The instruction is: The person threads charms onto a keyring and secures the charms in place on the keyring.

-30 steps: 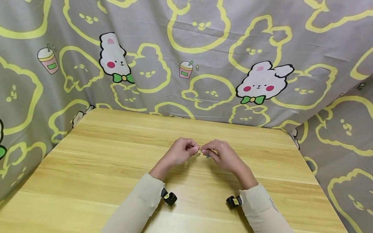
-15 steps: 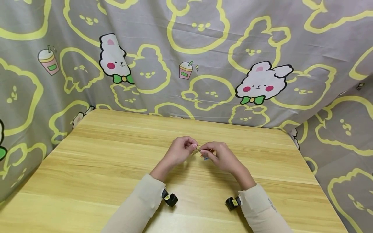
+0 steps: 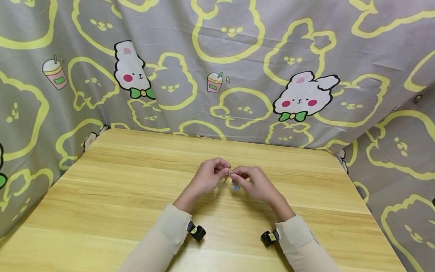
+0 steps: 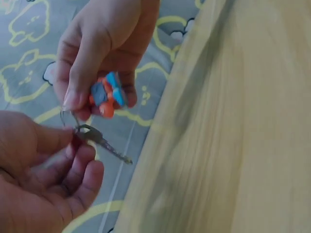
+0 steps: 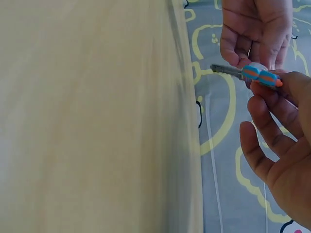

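My left hand (image 3: 208, 177) pinches a metal key (image 4: 103, 141) near its head, between thumb and forefinger. The key's toothed blade sticks out past the fingers. Close against it, my right hand (image 3: 257, 183) pinches a thin wire key ring (image 4: 69, 118) that meets the key's head. A small orange and blue figurine (image 4: 108, 94) dangles below the right fingers. In the right wrist view the blue-soled figurine (image 5: 260, 74) overlaps the key, whose blade (image 5: 224, 70) points left. Fingertips of both hands nearly meet, hiding part of the ring.
Both hands are over a wood-grain table (image 3: 112, 200), around its middle. A grey curtain (image 3: 190, 34) with yellow cartoon outlines stands behind and at both sides. Black wrist cameras are strapped at the left cuff (image 3: 197, 231) and right cuff (image 3: 270, 238).
Both hands have drawn closer together, with the right shifting slightly left. The figurine, mostly hidden under the right fingers before, now hangs in plain sight below them.
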### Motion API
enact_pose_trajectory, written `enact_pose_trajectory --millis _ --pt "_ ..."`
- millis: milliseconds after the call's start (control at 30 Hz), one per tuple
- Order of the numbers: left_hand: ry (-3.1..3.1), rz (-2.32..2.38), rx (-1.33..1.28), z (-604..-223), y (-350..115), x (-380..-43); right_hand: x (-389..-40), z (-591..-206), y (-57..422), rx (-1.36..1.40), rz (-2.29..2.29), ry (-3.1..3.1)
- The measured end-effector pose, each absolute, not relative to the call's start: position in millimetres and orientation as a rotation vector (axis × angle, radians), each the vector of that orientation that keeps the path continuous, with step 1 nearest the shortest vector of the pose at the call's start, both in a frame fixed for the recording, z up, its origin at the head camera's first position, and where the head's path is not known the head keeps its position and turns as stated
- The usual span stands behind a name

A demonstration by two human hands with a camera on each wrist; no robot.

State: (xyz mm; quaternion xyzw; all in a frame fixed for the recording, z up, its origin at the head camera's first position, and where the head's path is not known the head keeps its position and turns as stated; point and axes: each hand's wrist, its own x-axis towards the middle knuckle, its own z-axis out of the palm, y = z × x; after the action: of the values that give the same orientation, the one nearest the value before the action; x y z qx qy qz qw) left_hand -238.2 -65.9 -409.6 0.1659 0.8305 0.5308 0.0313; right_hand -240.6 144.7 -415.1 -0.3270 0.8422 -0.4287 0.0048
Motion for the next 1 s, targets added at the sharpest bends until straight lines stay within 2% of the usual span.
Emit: enact_pose_trajectory --millis 233,400,767,1000 --pt "2.671 1.527 0.805 -405.7 -72.6 -240.9 -240.3 -410.5 149.5 -1.015 -1.345 2.637" --pt "2.708 1.414 0.911 -405.4 -73.9 -241.6 -241.7 -411.1 150.7 -1.019 -1.310 2.612" --pt "2.844 1.382 0.908 -410.7 -70.6 -242.6 -241.6 -412.6 149.5 -1.033 -1.268 2.612" --pt "2.792 1.530 0.761 -410.3 -66.4 -239.9 -240.7 -413.2 148.0 -0.981 -1.271 2.621"
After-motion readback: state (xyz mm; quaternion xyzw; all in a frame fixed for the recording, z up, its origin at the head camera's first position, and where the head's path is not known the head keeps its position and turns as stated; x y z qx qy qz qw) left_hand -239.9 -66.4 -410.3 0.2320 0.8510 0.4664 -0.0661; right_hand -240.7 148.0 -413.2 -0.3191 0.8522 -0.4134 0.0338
